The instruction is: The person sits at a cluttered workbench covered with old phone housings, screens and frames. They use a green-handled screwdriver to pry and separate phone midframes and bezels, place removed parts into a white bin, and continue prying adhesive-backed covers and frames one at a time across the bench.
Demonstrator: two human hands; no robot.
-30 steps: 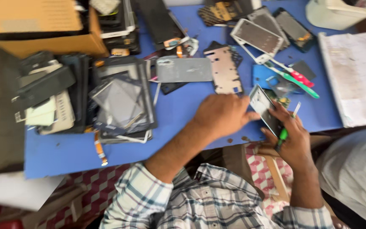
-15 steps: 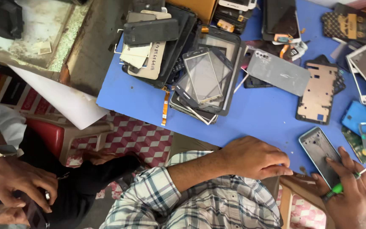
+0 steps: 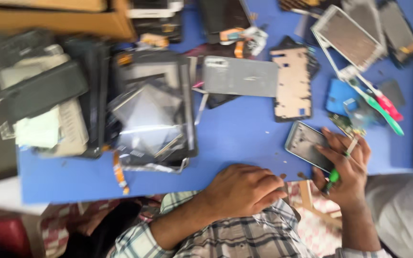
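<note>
A blue work table (image 3: 244, 138) fills the view, crowded along its far side with phone parts. At the left edge stands a tall heap of dark frames and pale housings (image 3: 44, 105), and beside it a stack of glass screen panels (image 3: 154, 114) leans, with an orange flex ribbon (image 3: 119, 172) hanging off its near corner. Farther along lie a grey back cover (image 3: 240, 75), a tan mid-frame (image 3: 293, 83) with cut-outs, and a large display panel (image 3: 347, 36) near the top right corner. Red and green handled tools (image 3: 383, 107) lie just beside a small blue piece (image 3: 339, 95).

The work in hand looks like an opened phone being stripped or refitted, in an early or middle stage. The phone body (image 3: 307, 143) lies on the table's near right part, tilted, with its open side up. The right hand (image 3: 345, 169) touches its near end with the thumb, while the fingers close round a green-handled screwdriver (image 3: 333, 177); a slim pale tool (image 3: 352, 145) sticks out between the fingers. The left hand (image 3: 244, 188) rests loosely curled, palm down, on the table edge and holds nothing that shows.

The next move probably calls for the left hand to steady the phone body so the screwdriver tip can meet a small screw squarely; the blur hides the screws.
</note>
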